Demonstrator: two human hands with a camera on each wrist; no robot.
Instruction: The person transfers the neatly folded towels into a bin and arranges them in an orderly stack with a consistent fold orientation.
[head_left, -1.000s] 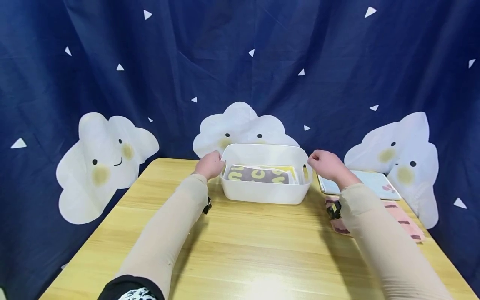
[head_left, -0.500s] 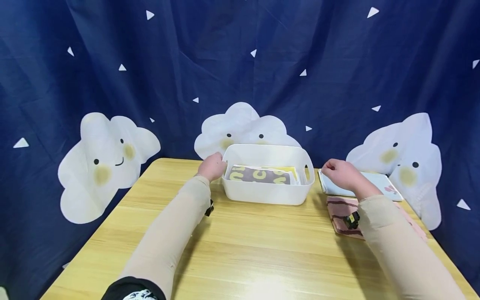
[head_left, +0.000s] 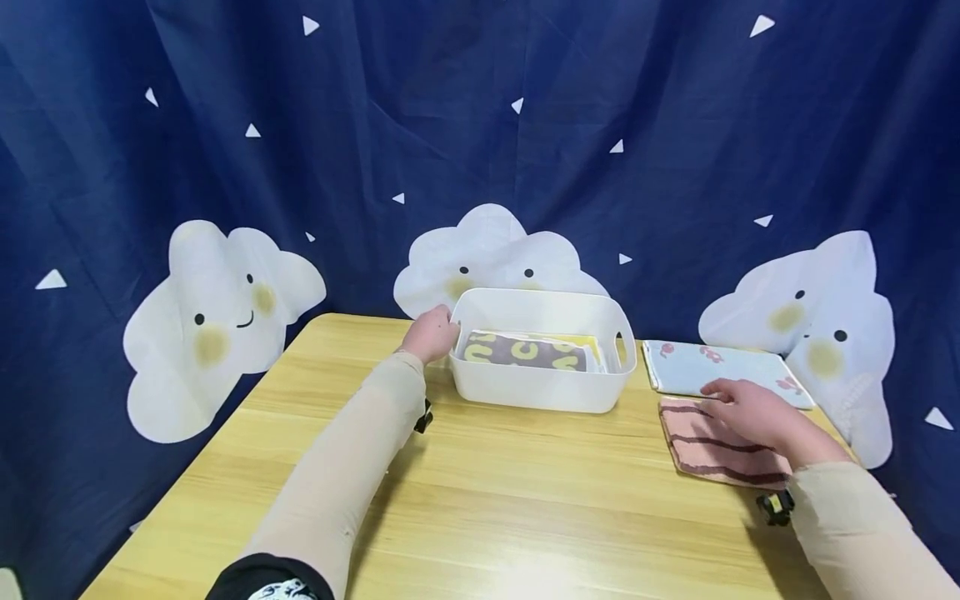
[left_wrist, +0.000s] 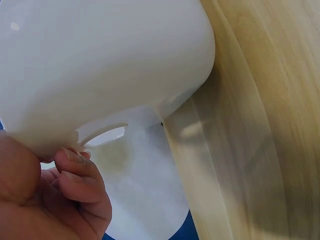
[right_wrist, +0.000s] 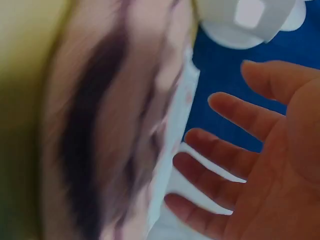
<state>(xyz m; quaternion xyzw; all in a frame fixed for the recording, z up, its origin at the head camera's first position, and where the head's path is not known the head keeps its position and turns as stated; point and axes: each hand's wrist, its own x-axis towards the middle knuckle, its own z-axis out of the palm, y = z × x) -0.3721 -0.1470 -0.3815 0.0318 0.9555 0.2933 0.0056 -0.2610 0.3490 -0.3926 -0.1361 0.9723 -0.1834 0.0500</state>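
Note:
My left hand [head_left: 431,335] grips the left handle of a white plastic basket [head_left: 538,392] on the table. Up close in the left wrist view, its fingers [left_wrist: 82,187] curl at the rim beside the handle slot. Inside the basket lies a folded grey cloth [head_left: 521,352] with yellow letter-like shapes, over something yellow. Over a folded pink cloth [head_left: 720,457] with dark red stripes hovers my right hand [head_left: 757,415], its fingers spread and holding nothing. Just behind that cloth lies a folded light blue cloth [head_left: 686,373] with pink flower prints.
The wooden table [head_left: 480,492] carries the basket at its back middle and both loose cloths at its back right. A dark blue curtain [head_left: 375,108] with white clouds hangs directly behind the table's far edge. A black wrist camera [head_left: 775,507] sits under the right wrist.
My right hand has left the basket's right handle, moved right and toward me, and opened over the pink cloth. The left hand has stayed at the left handle.

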